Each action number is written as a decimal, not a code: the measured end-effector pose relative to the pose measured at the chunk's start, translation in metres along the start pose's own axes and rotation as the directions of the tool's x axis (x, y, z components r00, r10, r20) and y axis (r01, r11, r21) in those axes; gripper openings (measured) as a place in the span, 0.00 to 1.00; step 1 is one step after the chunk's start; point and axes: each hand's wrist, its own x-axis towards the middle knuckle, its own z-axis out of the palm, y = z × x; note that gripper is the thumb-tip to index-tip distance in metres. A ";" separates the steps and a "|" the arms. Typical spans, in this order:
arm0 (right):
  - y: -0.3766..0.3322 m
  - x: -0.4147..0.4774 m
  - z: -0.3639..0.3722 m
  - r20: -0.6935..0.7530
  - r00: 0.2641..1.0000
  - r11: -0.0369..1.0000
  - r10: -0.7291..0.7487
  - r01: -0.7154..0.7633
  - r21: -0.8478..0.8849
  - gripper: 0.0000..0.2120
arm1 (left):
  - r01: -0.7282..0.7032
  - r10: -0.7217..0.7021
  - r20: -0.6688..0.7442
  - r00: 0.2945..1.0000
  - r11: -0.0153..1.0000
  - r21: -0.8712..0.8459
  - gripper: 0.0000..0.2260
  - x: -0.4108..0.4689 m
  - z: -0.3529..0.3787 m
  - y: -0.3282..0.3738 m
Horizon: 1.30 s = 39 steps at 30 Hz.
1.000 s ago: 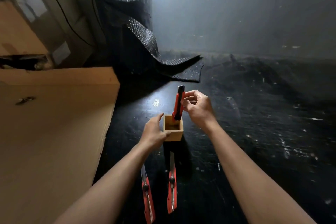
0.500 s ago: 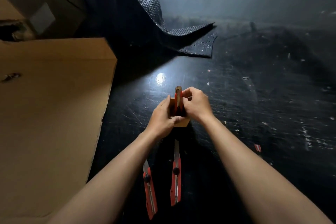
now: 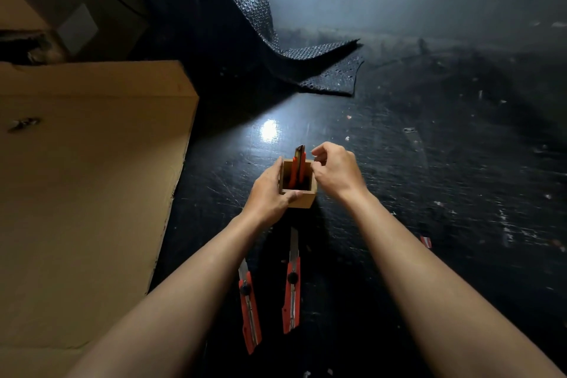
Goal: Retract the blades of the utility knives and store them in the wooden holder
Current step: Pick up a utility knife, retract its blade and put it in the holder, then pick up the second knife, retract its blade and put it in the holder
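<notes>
the left hand [image 3: 270,190] is wrapping around the wooden holder [image 3: 299,190], thumb across its near face. the right hand [image 3: 336,172] is hovering just beside the rim, fingers loosely curled, gripping nothing. one orange knife [image 3: 298,167] is standing inside; two bladed knives [image 3: 291,282] are lying nearer on the black table [image 3: 429,193].

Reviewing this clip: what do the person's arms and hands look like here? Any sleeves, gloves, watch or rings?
Both forearms are bare up to the frame edge, with no sleeve in view. The left hand and right hand wear no gloves. No watch, bracelet or ring shows on the visible sides of wrists and fingers, though the dim light and curled fingers hide some surfaces.
</notes>
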 end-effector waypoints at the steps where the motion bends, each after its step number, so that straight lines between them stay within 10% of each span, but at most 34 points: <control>1: 0.001 -0.006 -0.004 -0.007 1.000 1.000 -0.007 0.007 0.005 0.11 | -0.004 0.005 -0.033 0.999 1.000 0.024 0.35 -0.004 -0.001 0.000; 6: 0.014 -0.053 -0.015 0.020 1.000 0.999 -0.001 0.002 -0.033 0.10 | 0.046 -0.043 -0.168 0.985 0.999 0.015 0.29 -0.046 0.000 -0.014; 10: 0.029 -0.097 -0.002 0.118 0.990 0.996 0.073 -0.066 -0.063 0.11 | 0.120 -0.117 -0.050 0.992 0.992 0.044 0.15 -0.087 0.015 -0.037; 20: 0.064 -0.186 0.070 0.344 0.905 0.967 0.252 -0.247 -0.058 0.13 | 0.239 -0.254 0.134 0.958 0.964 0.120 0.17 -0.145 0.056 -0.071; 39: 0.054 -0.210 0.033 0.265 0.959 0.893 0.104 -0.207 0.399 0.15 | 0.173 -0.122 0.155 0.980 0.908 -0.381 0.18 -0.168 0.027 -0.032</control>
